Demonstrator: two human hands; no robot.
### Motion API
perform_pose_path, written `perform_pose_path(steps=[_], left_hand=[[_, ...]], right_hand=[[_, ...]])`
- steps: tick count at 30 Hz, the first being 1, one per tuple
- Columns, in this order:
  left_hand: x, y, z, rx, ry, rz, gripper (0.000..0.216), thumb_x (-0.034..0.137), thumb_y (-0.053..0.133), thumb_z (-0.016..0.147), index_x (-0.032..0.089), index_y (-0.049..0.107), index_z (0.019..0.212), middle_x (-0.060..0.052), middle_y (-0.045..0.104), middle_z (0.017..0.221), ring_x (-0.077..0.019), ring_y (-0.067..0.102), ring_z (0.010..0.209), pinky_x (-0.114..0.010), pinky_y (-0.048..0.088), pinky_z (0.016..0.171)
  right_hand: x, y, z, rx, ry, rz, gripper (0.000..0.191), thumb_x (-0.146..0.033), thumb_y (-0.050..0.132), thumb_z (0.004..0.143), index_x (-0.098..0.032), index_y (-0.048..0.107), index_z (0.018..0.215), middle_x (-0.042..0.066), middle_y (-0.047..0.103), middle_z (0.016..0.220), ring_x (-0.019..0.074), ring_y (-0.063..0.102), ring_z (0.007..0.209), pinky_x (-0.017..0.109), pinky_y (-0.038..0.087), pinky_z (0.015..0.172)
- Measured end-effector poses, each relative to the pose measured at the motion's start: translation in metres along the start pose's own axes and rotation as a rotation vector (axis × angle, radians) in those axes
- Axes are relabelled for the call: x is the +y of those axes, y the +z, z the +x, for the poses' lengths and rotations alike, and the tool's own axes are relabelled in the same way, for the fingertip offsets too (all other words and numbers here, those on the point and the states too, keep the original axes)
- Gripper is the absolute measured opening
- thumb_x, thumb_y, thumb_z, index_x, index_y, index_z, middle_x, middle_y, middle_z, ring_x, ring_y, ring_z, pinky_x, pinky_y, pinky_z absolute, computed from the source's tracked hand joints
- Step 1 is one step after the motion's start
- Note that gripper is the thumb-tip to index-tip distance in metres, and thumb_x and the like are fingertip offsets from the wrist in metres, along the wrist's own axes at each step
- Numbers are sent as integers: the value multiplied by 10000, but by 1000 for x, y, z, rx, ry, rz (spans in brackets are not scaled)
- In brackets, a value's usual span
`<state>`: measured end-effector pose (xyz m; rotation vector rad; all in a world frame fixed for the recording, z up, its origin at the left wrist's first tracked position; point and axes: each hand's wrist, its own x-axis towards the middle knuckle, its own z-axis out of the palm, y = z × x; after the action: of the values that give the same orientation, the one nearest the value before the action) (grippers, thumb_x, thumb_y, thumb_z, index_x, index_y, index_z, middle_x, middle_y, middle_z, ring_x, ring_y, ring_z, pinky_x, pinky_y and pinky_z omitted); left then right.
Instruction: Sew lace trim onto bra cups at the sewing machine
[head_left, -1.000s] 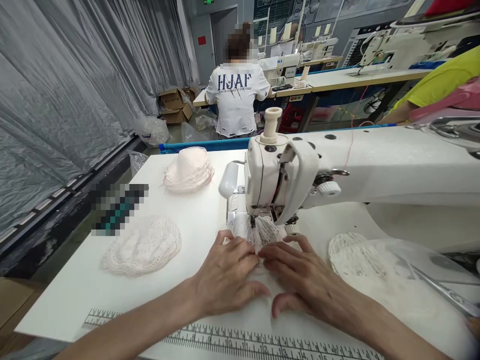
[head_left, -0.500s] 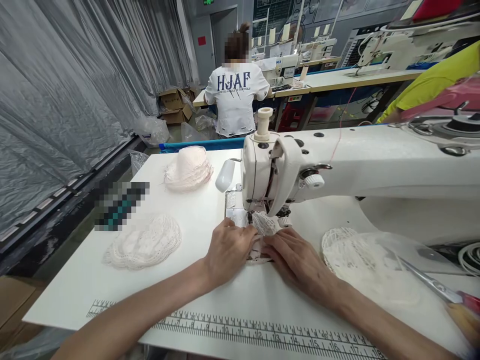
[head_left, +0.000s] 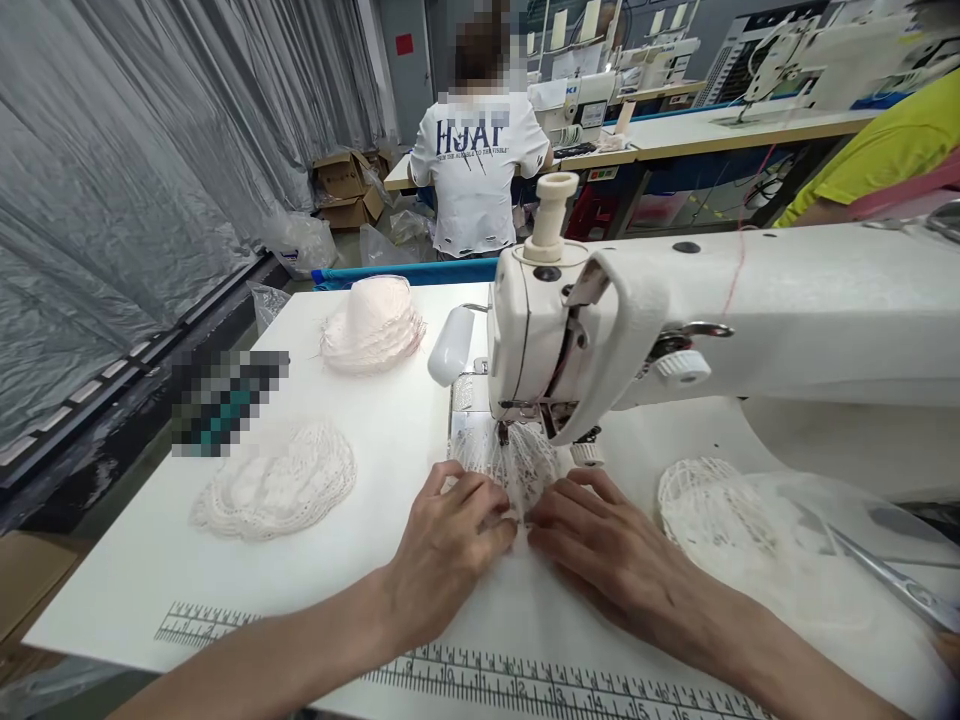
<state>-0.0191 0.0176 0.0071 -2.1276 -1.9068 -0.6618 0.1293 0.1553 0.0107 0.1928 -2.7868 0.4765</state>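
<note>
A piece of white lace (head_left: 534, 462) lies under the presser foot of the white sewing machine (head_left: 551, 330), spread on both sides of the needle. My left hand (head_left: 461, 535) grips its near edge left of the needle line, fingers curled. On the other side my right hand (head_left: 592, 525) pinches the same lace, fingertips a small gap from the left ones. The fingers partly hide the lace's near edge.
White lace pieces (head_left: 277, 480) lie at left, behind them a stack of pale pink cups (head_left: 373, 322). More lace (head_left: 712, 510) and scissors (head_left: 892, 580) lie at right. A printed ruler (head_left: 480, 680) runs along the front edge. A person in a white shirt (head_left: 480, 180) sits ahead.
Both hands have drawn slightly toward me from the needle, and more lace shows spread out under the presser foot. The camera view has come closer to the machine.
</note>
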Motion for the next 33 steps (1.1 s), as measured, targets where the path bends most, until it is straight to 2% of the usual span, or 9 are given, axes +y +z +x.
perform_pose_path(steps=[5,14,21,24,27,33], left_hand=[[1,-4,5,7,33,25,151,102,505,881,141,619,791,1,663,849,-113,593,832,-324,402,802],[1,-3,4,47,91,87,166,22,506,846,121,619,775,-17,659,773,-116,595,758,-308,438,761],[2,-6,4,-22,89,123,148,81,484,881,156,611,884,-4,635,784,-119,585,769,-314,424,777],[4,-7,3,-32,97,126,134,87,500,873,152,613,901,-7,625,771,-125,587,762,-320,421,781],[3,-6,3,-42,99,134,139,81,507,863,153,610,922,-9,624,784,-127,589,763,-327,417,801],[-16,-1,12,-65,98,173,148,113,479,886,176,579,975,-5,627,858,-114,593,786,-334,399,844]], right_hand=[[1,-1,1,2,-6,33,251,-55,348,912,-168,571,899,50,599,885,159,530,811,388,357,856],[0,0,0,29,-57,-63,257,-111,349,935,-198,590,913,38,642,853,157,552,774,373,386,807],[-1,-1,1,31,-64,-65,265,-131,367,935,-212,608,862,15,650,834,140,552,760,365,361,828],[-1,-4,3,23,-63,-28,227,-275,406,948,-200,613,891,24,648,838,149,554,770,376,347,839],[2,-4,4,52,-53,-34,373,-494,410,910,-186,615,958,54,653,888,175,565,805,380,346,823],[18,4,8,171,42,-170,459,-560,376,884,-187,605,1024,90,672,1003,199,603,821,375,356,796]])
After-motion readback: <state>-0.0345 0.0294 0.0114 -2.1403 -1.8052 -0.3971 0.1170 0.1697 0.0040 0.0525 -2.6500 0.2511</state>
